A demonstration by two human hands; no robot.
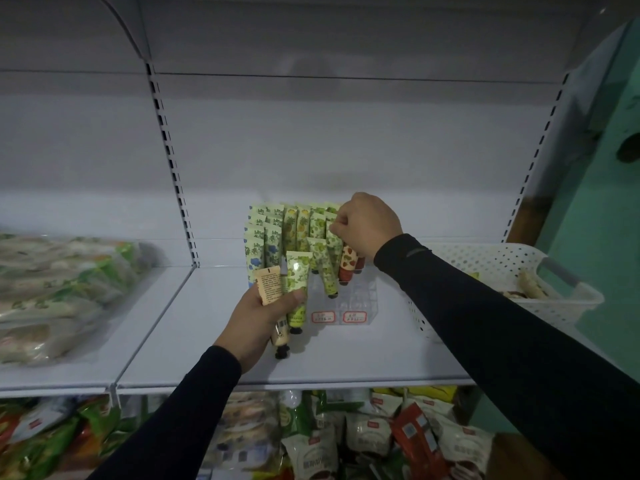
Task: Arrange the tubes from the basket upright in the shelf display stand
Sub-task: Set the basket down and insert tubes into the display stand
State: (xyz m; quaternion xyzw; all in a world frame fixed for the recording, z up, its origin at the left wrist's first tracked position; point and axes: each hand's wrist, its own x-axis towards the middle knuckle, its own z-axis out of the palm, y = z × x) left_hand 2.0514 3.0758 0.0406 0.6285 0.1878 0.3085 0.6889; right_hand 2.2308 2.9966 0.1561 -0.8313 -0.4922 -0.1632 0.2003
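A clear display stand (360, 299) sits mid-shelf, its back rows filled with several upright green patterned tubes (277, 233). My left hand (256, 320) grips two tubes, a peach one (270, 284) and a green one (297, 271), caps pointing down, just left of the stand's front. My right hand (367, 225) reaches over the stand's right side and pinches the top of a green tube (334, 242) standing in the rows. A red strawberry tube (348, 263) stands just below that hand. Another green tube (325, 271) leans in the front row.
A white perforated basket (485, 265) stands on the shelf (194, 327) at the right, with a few items inside. Bagged goods (59, 289) lie on the left shelf section. Packaged snacks (346, 438) fill the lower shelf.
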